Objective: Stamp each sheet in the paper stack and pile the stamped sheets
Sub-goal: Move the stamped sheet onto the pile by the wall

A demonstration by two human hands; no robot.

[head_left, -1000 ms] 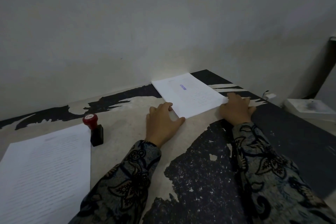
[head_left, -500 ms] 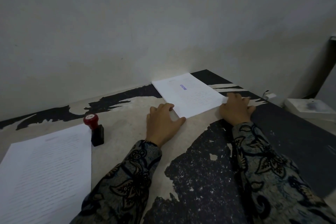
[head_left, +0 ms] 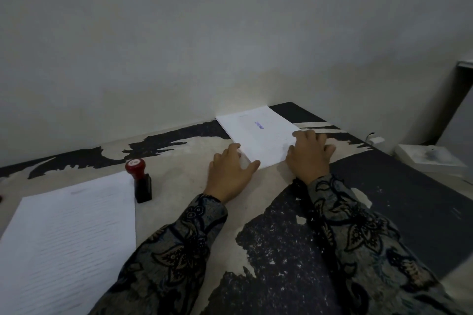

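Both hands flat on the stamped pile [head_left: 258, 133] by the wall, left hand [head_left: 230, 174] fingers spread at its near corner, right hand [head_left: 311, 153] relaxed on its right edge, stamp [head_left: 139, 179] upright beside the unstamped stack [head_left: 69, 238] at near left

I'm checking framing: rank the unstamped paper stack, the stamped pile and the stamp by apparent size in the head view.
1. Unstamped paper stack, largest, though it lies nearest the camera, which inflates it.
2. Stamped pile, farther off; probably the same sheet size, so true order of these two is unsure.
3. Stamp, clearly smallest.
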